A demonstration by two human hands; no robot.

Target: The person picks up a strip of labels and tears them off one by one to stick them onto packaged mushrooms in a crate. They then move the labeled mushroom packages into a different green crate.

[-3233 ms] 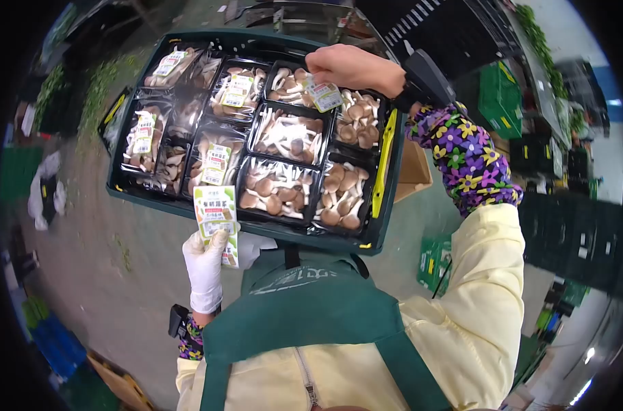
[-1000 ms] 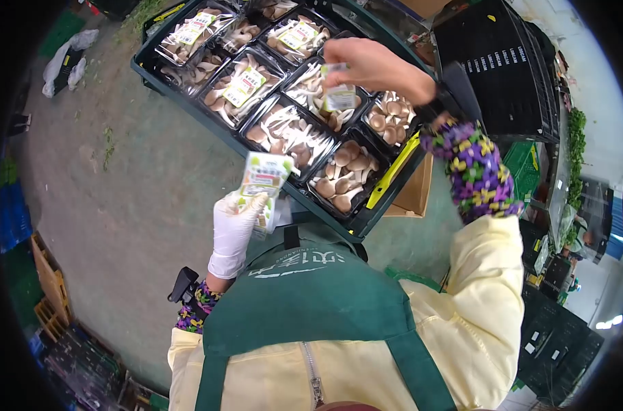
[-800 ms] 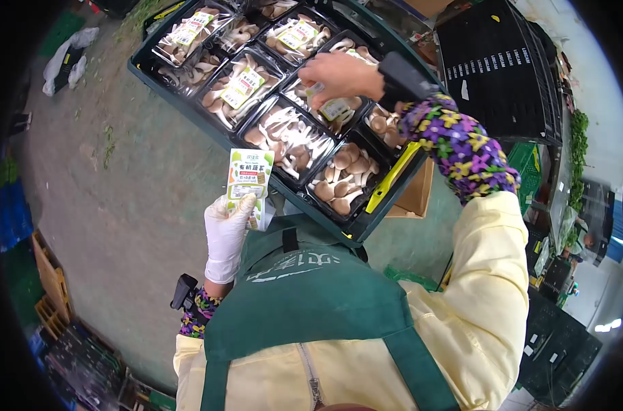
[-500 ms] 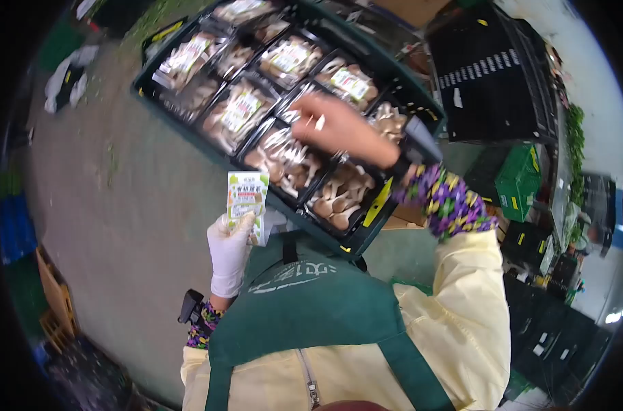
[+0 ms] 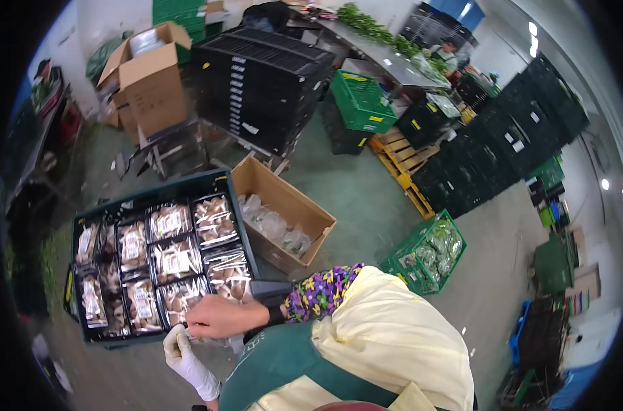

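Single view, head-worn fisheye camera: looks forward and steeply down over the wearer's own chest, close on both hands (image 5: 215, 316) at the near edge of a mushroom crate (image 5: 157, 264); wide field reaches the warehouse floor and stacked crates (image 5: 257, 75) beyond

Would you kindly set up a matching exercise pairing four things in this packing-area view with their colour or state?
Things:
1. left hand
2. right hand
3. cardboard box beside the mushroom crate
4. basket to the person's right

Colour or state:
A. bare, reaching across to the gloved hand
B. green, holding bagged greens
C. brown, open at the top, with clear plastic inside
D. in a white glove, at the crate's near edge

Pairs: 1-D, 2-A, 3-C, 4-B
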